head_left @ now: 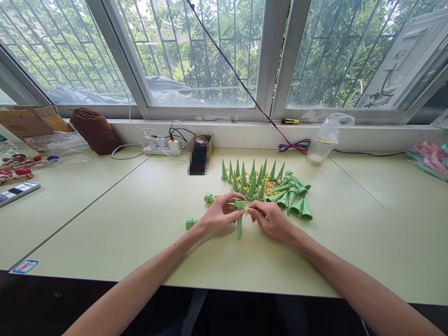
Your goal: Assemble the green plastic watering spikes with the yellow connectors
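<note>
My left hand (220, 212) is closed around a green plastic spike (240, 224), whose tip points down toward me and whose ribbed cap is at the top. Beside it, my right hand (271, 219) pinches a small yellow plastic piece (246, 211) close to the spike's cap end. Just beyond my hands, several green cones (253, 179) stand upright in rows. Small yellow pieces (271, 186) lie in a heap among them. More green cones (297, 203) lie on their sides at the right. Two capped green pieces (191, 223) rest left of my left hand, partly hidden by it.
A power strip (163, 149) with cables and a small cardboard box (209, 144) stand at the back. A plastic cup (319, 150) with a bag sits back right, near coiled wires (296, 146). A brown pouch (94, 130) leans at the left; pink items (430, 158) lie far right.
</note>
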### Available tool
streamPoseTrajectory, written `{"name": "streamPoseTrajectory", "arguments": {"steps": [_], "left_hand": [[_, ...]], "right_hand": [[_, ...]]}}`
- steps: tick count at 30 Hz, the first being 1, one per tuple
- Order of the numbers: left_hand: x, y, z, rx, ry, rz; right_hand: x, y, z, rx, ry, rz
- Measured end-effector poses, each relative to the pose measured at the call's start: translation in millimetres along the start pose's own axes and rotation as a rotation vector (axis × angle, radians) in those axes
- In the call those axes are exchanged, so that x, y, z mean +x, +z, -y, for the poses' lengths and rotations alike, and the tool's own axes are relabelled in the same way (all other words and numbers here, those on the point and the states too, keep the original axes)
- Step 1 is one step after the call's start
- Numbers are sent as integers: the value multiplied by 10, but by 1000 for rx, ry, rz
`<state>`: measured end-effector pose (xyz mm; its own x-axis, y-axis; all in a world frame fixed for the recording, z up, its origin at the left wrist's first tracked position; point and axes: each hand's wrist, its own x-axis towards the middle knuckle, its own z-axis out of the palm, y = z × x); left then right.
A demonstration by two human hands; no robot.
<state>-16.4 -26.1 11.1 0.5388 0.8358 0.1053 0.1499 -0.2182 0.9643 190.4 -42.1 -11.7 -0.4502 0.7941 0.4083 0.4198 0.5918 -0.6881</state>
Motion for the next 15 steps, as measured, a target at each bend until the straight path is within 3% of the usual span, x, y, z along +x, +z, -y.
{"name": "streamPoseTrajectory", "arguments": {"steps": [15], "left_hand": [[-4,-1,5,-5,-1,0]], "right_hand": [[-8,6,7,10,21,-26]]}}
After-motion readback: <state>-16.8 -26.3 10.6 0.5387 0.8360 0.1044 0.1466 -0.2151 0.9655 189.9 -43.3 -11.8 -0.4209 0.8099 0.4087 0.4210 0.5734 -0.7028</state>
